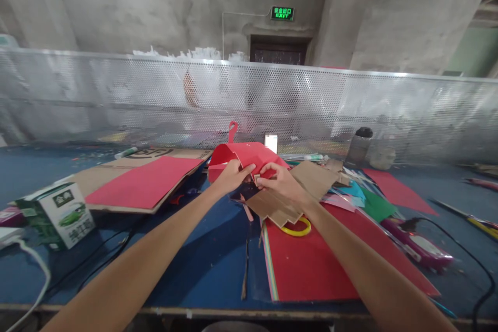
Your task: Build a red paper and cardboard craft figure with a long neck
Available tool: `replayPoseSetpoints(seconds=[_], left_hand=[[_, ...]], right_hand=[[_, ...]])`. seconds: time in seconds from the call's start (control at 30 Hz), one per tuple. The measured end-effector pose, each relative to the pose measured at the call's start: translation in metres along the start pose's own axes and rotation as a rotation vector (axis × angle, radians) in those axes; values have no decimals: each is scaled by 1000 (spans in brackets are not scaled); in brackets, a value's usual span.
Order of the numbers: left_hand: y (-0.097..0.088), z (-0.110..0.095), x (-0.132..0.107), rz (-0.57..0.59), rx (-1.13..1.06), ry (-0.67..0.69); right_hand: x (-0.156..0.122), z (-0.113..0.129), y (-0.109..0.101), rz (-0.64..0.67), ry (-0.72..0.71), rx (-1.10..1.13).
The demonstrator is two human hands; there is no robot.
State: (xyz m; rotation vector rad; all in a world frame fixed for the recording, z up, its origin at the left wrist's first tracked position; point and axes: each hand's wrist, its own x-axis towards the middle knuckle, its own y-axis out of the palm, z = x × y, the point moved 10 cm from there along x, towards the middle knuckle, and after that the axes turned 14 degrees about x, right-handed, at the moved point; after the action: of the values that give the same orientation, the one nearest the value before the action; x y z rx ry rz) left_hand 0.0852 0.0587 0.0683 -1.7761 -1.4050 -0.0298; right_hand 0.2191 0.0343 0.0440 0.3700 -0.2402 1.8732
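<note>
Both hands, left hand [232, 175] and right hand [280, 181], meet on the folded paper piece [249, 158]; cardboard [288, 194] lies under the right, carton [62, 215] far left, bottle [358, 146] behind right, tape ring [298, 228] just nearer.

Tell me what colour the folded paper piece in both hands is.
Red, shown in the head view.

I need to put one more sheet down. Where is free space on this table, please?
Bare blue table lies between the two forearms, bordered by the red sheet on cardboard and the red paper stack. The far left corner is also open. Right of the hands, around the paper scraps and glue gun, it is crowded.
</note>
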Motion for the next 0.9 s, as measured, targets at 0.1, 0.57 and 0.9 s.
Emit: replayPoseSetpoints(seconds=[0.1, 0.57, 0.9], left_hand=[[1, 1, -1, 10, -44, -24], [19, 2, -4, 149, -240, -33], [9, 2, 0, 28, -222, -38]], right_hand=[[1, 3, -1, -12, -34, -39], [-4, 18, -6, -91, -148, -280], [0, 9, -4, -79, -53, -9]])
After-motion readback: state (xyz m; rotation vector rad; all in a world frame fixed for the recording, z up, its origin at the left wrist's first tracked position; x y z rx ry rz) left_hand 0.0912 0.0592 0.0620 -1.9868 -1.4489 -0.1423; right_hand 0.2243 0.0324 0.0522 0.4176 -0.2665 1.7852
